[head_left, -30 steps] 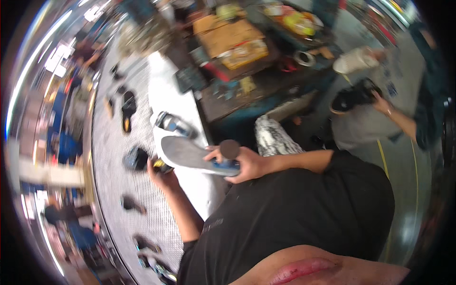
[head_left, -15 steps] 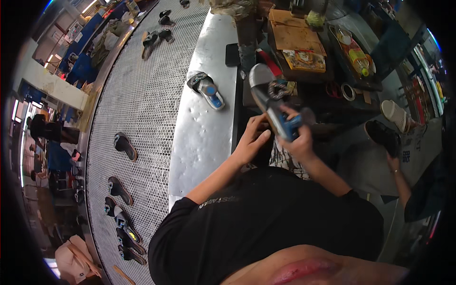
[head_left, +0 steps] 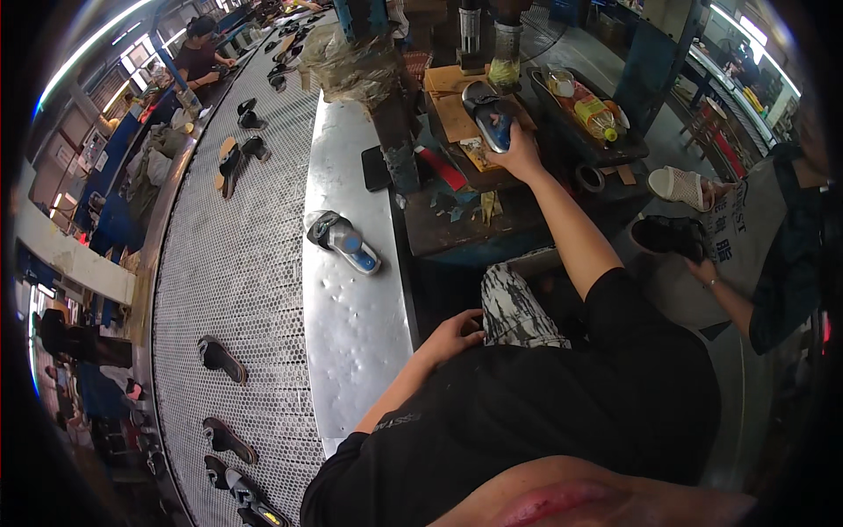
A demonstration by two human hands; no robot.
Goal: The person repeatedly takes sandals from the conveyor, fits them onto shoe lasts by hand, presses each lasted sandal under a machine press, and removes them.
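A dark sandal with a blue heel end (head_left: 485,112) is in my right hand (head_left: 518,156), whose fingers are closed around the heel. My right arm stretches forward, holding it over the brown cardboard (head_left: 450,116) under the machine. My left hand (head_left: 457,336) rests near my lap beside the black-and-white patterned cloth (head_left: 520,307), fingers loosely bent and apart, nothing visible in it. To its upper left, another sandal (head_left: 344,241) with a black strap and a grey and blue footbed lies on the metal ledge (head_left: 351,351).
On the left, a perforated conveyor (head_left: 263,193) carries several dark sandals. A black phone-like slab (head_left: 375,169) lies on the ledge by the machine's post. A tray (head_left: 606,145) holds a bottle of yellow liquid (head_left: 595,119). At right, a co-worker's hand (head_left: 704,274) holds a black shoe (head_left: 669,235).
My right hand has carried the sandal forward, away from my body, to the cardboard. My left hand, earlier at the sandal, has drawn back to my lap. The whole view has shifted.
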